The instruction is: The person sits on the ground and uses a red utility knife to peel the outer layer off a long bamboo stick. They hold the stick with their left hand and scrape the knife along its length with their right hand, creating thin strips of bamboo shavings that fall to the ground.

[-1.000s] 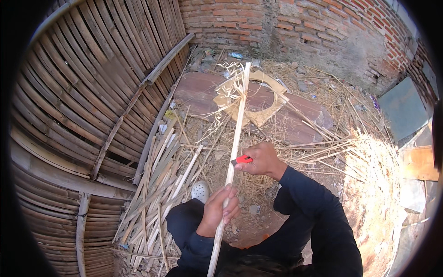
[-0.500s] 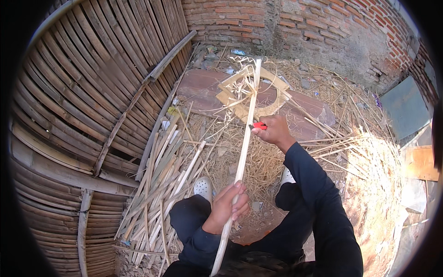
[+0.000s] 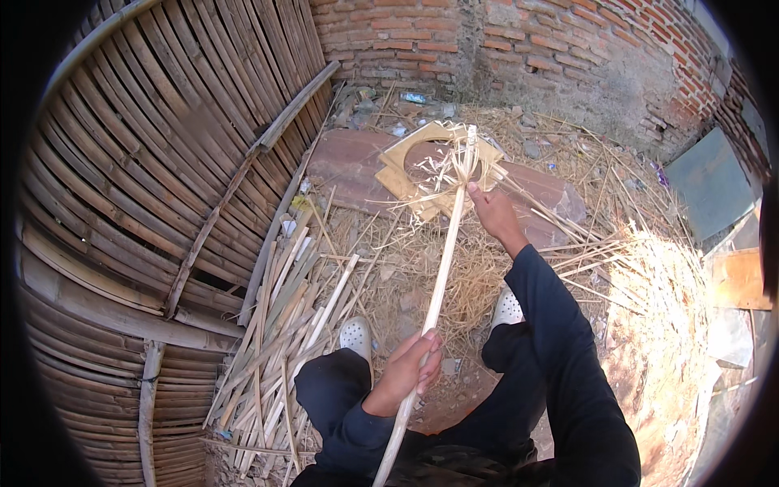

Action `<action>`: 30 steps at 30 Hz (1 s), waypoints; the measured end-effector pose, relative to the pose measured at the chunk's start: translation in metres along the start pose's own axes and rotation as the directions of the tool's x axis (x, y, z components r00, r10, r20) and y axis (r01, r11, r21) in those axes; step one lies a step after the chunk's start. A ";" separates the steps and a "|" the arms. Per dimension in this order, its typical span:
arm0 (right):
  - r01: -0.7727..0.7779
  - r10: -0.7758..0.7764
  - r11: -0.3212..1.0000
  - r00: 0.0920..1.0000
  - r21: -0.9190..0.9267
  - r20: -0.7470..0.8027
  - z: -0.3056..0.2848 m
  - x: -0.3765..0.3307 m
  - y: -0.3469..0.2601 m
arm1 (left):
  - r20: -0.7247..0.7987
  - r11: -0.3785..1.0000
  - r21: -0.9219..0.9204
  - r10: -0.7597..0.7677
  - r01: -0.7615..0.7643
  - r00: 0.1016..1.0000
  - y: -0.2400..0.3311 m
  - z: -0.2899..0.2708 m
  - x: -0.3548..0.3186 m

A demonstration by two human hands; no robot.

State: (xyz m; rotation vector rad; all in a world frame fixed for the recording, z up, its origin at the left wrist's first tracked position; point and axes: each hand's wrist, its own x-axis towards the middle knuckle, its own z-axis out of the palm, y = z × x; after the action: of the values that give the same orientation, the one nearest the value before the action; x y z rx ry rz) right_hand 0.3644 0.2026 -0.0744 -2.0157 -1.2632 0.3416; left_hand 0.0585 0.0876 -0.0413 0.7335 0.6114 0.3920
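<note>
A long, pale bamboo strip (image 3: pixel 442 280) slants up and away from my lap, its far end fringed with curled shavings (image 3: pixel 464 162). My left hand (image 3: pixel 408 363) is wrapped around its lower part. Near the fringe, my right hand (image 3: pixel 493 215) is closed against the strip with the thumb along it. The small red-handled knife it gripped earlier is hidden now by the hand and shavings. Beneath the fringed end lies a tan board (image 3: pixel 395 180) with a large round hole.
Split bamboo strips (image 3: pixel 280 325) lie piled at the left, beside a slatted bamboo wall (image 3: pixel 154 162). A reddish-brown slab (image 3: pixel 345 162) rests on the ground before a brick wall (image 3: pixel 406 36). Straw-like shavings (image 3: pixel 454 268) cover the ground between my light clogs (image 3: pixel 355 334).
My right hand has moved away from me along the strip to the fringe, and the red of the knife no longer shows. The strip's far end has shifted right; my left hand keeps its grip.
</note>
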 end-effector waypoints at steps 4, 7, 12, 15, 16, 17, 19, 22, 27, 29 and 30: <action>0.305 -0.290 0.948 0.944 -0.086 0.156 -0.001 -0.038 -0.025 | -0.053 0.997 0.011 0.077 -0.076 0.996 0.006 -0.010 -0.001; 0.555 -0.534 0.831 0.815 -0.037 0.226 -0.002 -0.073 -0.044 | -0.055 0.995 -0.008 0.097 -0.097 0.994 0.010 -0.015 0.000; 0.657 -0.627 0.744 0.748 -0.118 0.217 0.008 -0.092 -0.059 | -0.122 0.997 0.002 0.074 -0.074 0.990 0.014 -0.009 -0.007; 0.647 -0.641 0.745 0.762 -0.164 0.094 0.014 -0.078 -0.044 | -0.074 0.995 0.014 0.096 -0.095 0.993 0.015 -0.007 -0.006; 0.651 -0.646 0.736 0.757 -0.183 0.094 0.013 -0.078 -0.047 | -0.071 0.996 0.003 0.090 -0.090 0.993 0.016 -0.008 -0.006; 0.655 -0.652 0.728 0.753 -0.202 0.094 0.012 -0.079 -0.050 | -0.068 0.996 -0.008 0.085 -0.086 0.994 0.017 -0.009 -0.007; 0.708 -0.693 0.692 0.707 -0.144 0.142 0.012 -0.098 -0.063 | -0.070 0.996 -0.023 0.089 -0.091 0.994 0.017 -0.011 -0.007; 0.743 -0.727 0.654 0.669 -0.144 0.155 0.012 -0.093 -0.069 | -0.067 0.993 -0.020 0.111 -0.113 0.992 0.016 -0.014 -0.008; 0.698 -0.698 0.688 0.711 -0.198 0.079 0.016 -0.064 -0.048 | -0.045 0.994 0.026 0.103 -0.102 0.994 0.018 -0.009 -0.008; 0.701 -0.704 0.685 0.707 -0.200 0.067 0.017 -0.065 -0.050 | -0.056 0.992 0.035 0.121 -0.120 0.991 0.017 -0.009 -0.010; 0.698 -0.706 0.688 0.707 -0.197 0.043 0.019 -0.061 -0.049 | -0.061 0.991 0.040 0.130 -0.128 0.990 0.017 -0.009 -0.011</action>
State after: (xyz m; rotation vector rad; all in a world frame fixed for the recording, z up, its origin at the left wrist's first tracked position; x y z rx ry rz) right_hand 0.2911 0.1711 -0.0627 -1.5023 -1.9938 -0.2089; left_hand 0.0428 0.0977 -0.0300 0.8003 0.6339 0.5266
